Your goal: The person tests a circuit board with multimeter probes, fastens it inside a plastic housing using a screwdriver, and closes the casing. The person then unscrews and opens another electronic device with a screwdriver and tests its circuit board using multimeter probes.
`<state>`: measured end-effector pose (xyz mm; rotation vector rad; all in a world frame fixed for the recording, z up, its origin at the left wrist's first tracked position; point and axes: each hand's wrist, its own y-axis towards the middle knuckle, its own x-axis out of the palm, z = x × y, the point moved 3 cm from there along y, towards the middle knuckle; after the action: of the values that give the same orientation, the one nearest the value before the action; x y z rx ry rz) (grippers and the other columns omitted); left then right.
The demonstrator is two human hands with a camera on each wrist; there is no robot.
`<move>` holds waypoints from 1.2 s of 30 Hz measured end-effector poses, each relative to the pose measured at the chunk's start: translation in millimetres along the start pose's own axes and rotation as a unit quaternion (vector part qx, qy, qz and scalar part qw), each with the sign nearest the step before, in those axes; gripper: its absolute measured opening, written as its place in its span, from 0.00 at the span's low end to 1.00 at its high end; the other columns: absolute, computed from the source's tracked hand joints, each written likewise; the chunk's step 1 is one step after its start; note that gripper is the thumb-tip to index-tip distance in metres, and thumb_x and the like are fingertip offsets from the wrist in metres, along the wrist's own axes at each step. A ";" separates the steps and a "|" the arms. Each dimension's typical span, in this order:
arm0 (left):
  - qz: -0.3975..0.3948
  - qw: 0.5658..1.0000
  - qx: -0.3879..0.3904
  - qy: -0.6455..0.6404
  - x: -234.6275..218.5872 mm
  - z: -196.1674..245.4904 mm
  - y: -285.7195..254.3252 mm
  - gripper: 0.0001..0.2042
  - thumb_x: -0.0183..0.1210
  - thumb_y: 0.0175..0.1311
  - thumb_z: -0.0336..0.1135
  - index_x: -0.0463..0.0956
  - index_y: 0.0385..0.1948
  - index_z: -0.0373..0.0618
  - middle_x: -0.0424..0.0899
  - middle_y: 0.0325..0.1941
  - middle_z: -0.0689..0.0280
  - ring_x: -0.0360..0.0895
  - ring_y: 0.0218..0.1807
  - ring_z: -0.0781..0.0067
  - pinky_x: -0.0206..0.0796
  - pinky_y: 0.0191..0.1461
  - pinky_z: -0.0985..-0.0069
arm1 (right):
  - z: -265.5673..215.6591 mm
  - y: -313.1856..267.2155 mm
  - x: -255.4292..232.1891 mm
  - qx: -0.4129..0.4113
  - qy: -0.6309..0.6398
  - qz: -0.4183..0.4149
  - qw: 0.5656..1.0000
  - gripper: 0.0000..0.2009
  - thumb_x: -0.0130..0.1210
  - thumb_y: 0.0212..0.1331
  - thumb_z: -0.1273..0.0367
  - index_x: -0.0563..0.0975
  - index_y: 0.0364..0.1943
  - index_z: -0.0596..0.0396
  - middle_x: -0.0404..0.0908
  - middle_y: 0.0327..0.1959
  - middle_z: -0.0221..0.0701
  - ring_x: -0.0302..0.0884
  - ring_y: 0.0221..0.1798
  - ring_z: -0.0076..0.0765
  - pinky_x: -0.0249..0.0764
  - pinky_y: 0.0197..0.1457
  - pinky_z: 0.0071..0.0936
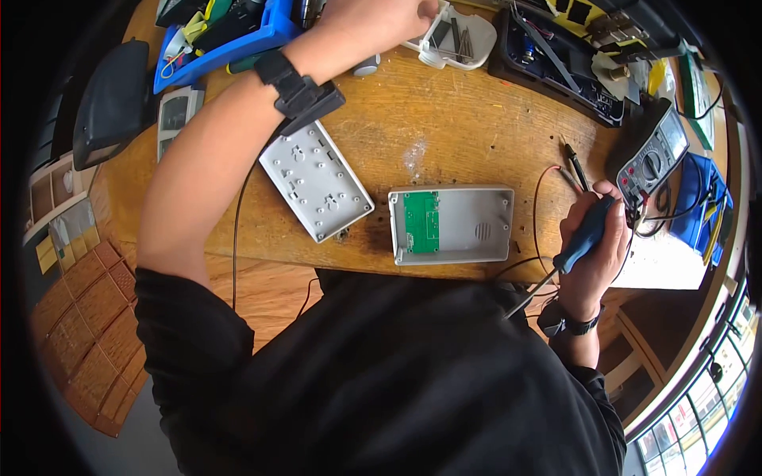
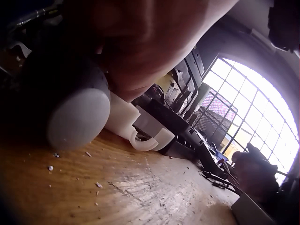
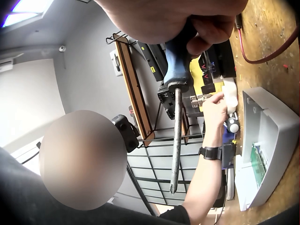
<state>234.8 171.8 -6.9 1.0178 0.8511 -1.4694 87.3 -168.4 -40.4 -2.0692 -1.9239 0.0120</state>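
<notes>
My right hand (image 1: pixel 591 246) grips the blue handle of a screwdriver (image 1: pixel 586 230), its metal shaft pointing down toward my body. In the right wrist view the screwdriver (image 3: pixel 177 136) shows a cross-shaped tip. My left hand (image 1: pixel 377 22) reaches to the back of the table, right at a white plastic case (image 1: pixel 476 40) holding thin metal bits. The top edge of the head view cuts off part of its fingers, and I cannot tell whether they grip the case. Between the hands lie a grey enclosure half (image 1: pixel 480 226) with a green circuit board (image 1: pixel 421 222) and another grey half (image 1: pixel 317 182).
A multimeter (image 1: pixel 655 163) with probe leads stands at the right, by a blue bin (image 1: pixel 706 210). A black toolbox (image 1: pixel 556 71) is at the back right. At the back left sits a blue tray (image 1: pixel 274 28) of tools. A dark cable (image 1: pixel 236 238) hangs over the table's front edge.
</notes>
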 end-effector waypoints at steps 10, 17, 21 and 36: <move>-0.007 0.998 0.052 0.045 5.6 -5.5 5.2 0.11 0.68 0.67 0.42 0.92 0.37 0.45 0.90 0.33 0.47 0.90 0.41 0.40 0.80 0.46 0.51 | -3.3 -13.4 -2.1 -0.040 -0.040 -0.030 0.998 0.20 0.44 0.90 0.56 0.77 0.60 0.60 0.79 0.28 0.33 0.70 0.25 0.22 0.66 0.30 0.21; 0.021 0.990 0.118 0.068 1.5 0.9 -1.5 0.12 0.66 0.69 0.42 0.91 0.38 0.43 0.91 0.36 0.46 0.90 0.42 0.39 0.80 0.47 0.50 | 2.8 -15.7 -0.7 -0.031 -0.036 -0.040 0.998 0.19 0.45 0.90 0.56 0.77 0.60 0.59 0.80 0.29 0.34 0.71 0.27 0.22 0.66 0.31 0.20; 0.010 0.992 0.107 0.063 6.1 -3.0 3.4 0.12 0.65 0.70 0.42 0.91 0.37 0.43 0.91 0.36 0.46 0.90 0.42 0.40 0.81 0.47 0.50 | 8.3 -13.7 2.6 -0.016 -0.026 -0.042 0.999 0.19 0.45 0.90 0.56 0.77 0.61 0.59 0.81 0.29 0.34 0.72 0.27 0.22 0.67 0.31 0.21; 0.016 0.987 0.143 0.065 2.8 6.5 -5.1 0.11 0.60 0.71 0.37 0.89 0.37 0.42 0.90 0.32 0.48 0.92 0.37 0.44 0.82 0.44 0.52 | 19.8 -8.5 10.4 0.030 -0.027 -0.075 0.996 0.19 0.46 0.89 0.56 0.76 0.61 0.58 0.83 0.30 0.36 0.74 0.29 0.22 0.68 0.33 0.21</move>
<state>228.7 165.6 -7.2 1.3476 0.7233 -1.5387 75.7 -153.5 -55.1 -1.9012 -2.0797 0.0915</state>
